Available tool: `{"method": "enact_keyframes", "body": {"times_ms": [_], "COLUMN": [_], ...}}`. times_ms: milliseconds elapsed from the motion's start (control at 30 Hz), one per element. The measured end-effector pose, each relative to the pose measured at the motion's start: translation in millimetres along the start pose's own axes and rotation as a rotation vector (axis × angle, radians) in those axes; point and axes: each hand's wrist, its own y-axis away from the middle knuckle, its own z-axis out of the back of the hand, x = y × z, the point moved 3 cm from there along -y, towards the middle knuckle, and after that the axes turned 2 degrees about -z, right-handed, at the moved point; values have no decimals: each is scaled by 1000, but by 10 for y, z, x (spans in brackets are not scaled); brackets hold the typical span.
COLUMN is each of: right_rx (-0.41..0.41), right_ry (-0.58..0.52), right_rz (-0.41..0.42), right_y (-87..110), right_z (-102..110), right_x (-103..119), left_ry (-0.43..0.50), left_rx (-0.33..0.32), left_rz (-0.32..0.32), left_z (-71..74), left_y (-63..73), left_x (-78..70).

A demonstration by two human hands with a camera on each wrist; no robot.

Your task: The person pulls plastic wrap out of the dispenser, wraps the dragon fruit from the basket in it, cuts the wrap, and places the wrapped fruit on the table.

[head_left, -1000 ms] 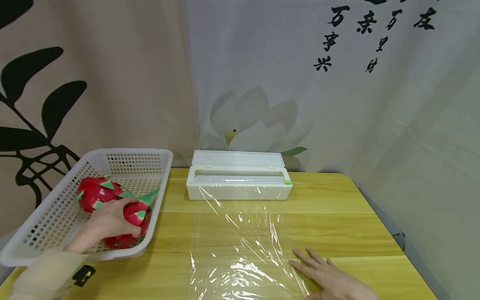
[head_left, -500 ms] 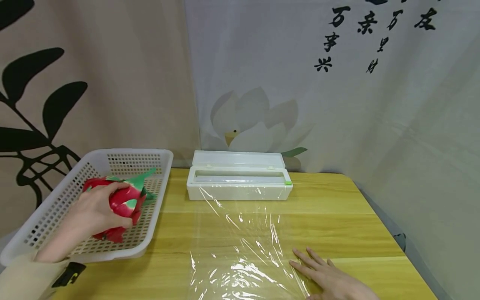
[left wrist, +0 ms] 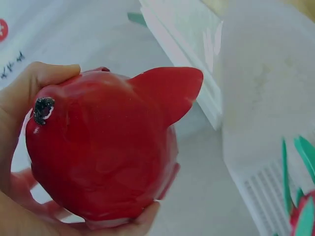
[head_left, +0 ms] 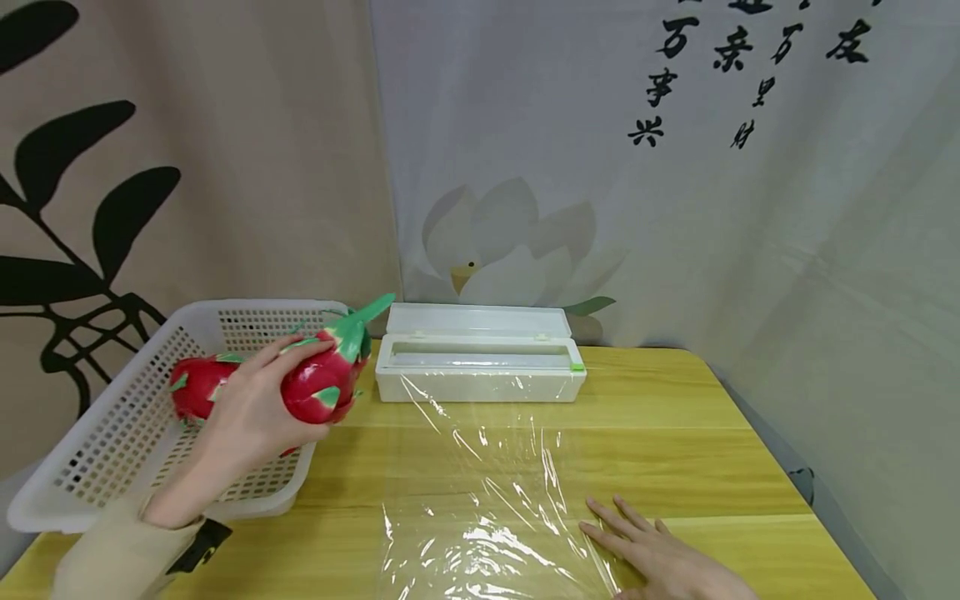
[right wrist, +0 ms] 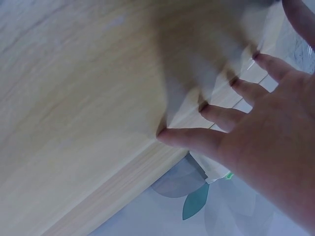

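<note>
My left hand (head_left: 255, 417) grips a red dragon fruit (head_left: 318, 387) with green leafy scales, its long green tip pointing up and right, over the right rim of the white basket (head_left: 97, 454). In the left wrist view, thumb and fingers wrap the round red dragon fruit (left wrist: 103, 152), its dark end spot showing. Another dragon fruit (head_left: 197, 385) lies in the basket, partly behind the hand. A sheet of clear cling film (head_left: 480, 492) stretches over the table. At its right edge rests my right hand (head_left: 663, 554), fingers straight and spread, fingertips on the tabletop in the right wrist view.
A white cling film box (head_left: 480, 385) with its lid raised stands at the back of the wooden table (head_left: 675, 433), the film running out over its front. Behind hangs a cloth backdrop (head_left: 510, 125) with printed leaves and characters.
The left hand has lifted a dragon fruit from inside the basket and carried it up and right to the basket's rim. The right hand and film stay put.
</note>
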Motion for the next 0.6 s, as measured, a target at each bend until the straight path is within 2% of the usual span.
{"method": "enact_keyframes", "body": {"times_ms": [100,300,400,600], "right_rx": [-4,-12,-19,-23], "right_ry": [2,9,9,-1], "right_rz": [3,12,30,66], "right_y": [5,3,-1,-10], "right_z": [-4,-8,-10,-24], "right_x": [-5,-6,-10,-33], "left_ry": [42,140,168,193], "left_rx": [1,-34,-11,78], "left_rz": [-65,-254,-315,-381], "left_z": [-71,-291,-413,-664], "left_y": [-25,-76,-89,-98], "left_x": [-132,-329,-428,-581]}}
